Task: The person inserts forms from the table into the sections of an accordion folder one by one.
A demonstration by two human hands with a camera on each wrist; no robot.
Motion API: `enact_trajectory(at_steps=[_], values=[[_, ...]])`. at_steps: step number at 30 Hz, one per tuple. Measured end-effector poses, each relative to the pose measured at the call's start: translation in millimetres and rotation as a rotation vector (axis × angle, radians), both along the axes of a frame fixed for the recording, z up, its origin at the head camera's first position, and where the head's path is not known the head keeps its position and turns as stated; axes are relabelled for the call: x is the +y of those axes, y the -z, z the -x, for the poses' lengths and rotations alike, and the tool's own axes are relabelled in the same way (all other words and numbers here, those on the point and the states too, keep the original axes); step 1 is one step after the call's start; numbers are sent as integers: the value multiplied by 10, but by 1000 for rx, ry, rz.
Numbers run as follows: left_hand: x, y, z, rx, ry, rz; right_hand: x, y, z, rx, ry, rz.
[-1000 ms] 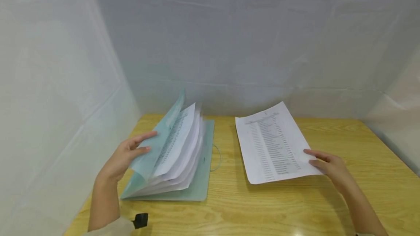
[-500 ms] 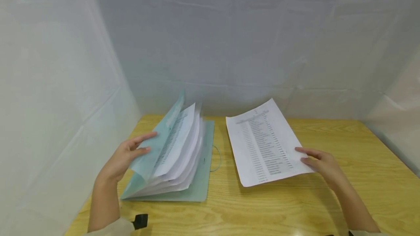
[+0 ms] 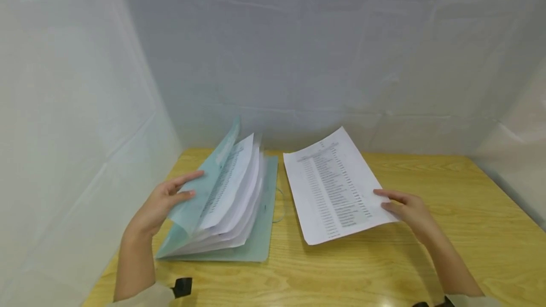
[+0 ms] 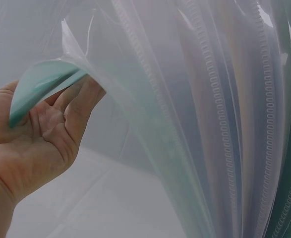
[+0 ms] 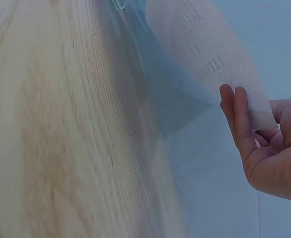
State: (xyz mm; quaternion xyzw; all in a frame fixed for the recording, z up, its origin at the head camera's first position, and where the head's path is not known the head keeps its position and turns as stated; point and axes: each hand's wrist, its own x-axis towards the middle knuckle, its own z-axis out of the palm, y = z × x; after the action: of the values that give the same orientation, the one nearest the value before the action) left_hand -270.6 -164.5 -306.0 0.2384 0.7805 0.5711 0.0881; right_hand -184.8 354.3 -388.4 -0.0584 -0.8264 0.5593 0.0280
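The left hand holds up the pale green front cover of a folder lying on the left part of the wooden table. The thumb sits on one face of the cover and the fingers on the other, so the grip pinches the cover's edge; the left wrist view shows the fingers curled behind the bent green corner. Under the raised cover the folder's clear pockets fan open with printed pages in them, but their print is too blurred to read. In the left wrist view the pockets fill nearly the whole frame as hazy ribbed bands.

The right hand holds a loose printed sheet by its right edge, just right of the folder and lifted off the table, tilted. Its grip is a pinch, thumb on top and fingers beneath; the right wrist view shows the fingers straight along the sheet's underside. The lines of print there are unreadable.

A thin elastic loop peeks out from the folder's right edge. A small black object at the left cuff is cut off by the sleeve.
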Motion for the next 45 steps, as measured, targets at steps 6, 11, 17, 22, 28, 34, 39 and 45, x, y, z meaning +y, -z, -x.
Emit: enact_trajectory(at_steps=[6,11,17,22,28,34,39,45], values=[[-3,1,-4,1,1,4,-75,-23,38,9,-18,22],[-3,-1,-4,0,-2,6,-133,-32,67,6,-16,14],[2,1,-7,-3,-8,9,-201,-22,93,13,-29,19],[5,-2,-21,-3,-7,6,-245,14,112,23,-47,37],[8,-13,-27,-7,-8,6,-299,3,132,21,-56,31],[8,-15,-24,-17,-6,5,-351,-24,145,7,-66,41],[5,-17,-27,-12,-3,8,-397,-27,175,11,-64,20],[15,-22,-16,-4,-1,4,-457,-36,218,2,-60,12]])
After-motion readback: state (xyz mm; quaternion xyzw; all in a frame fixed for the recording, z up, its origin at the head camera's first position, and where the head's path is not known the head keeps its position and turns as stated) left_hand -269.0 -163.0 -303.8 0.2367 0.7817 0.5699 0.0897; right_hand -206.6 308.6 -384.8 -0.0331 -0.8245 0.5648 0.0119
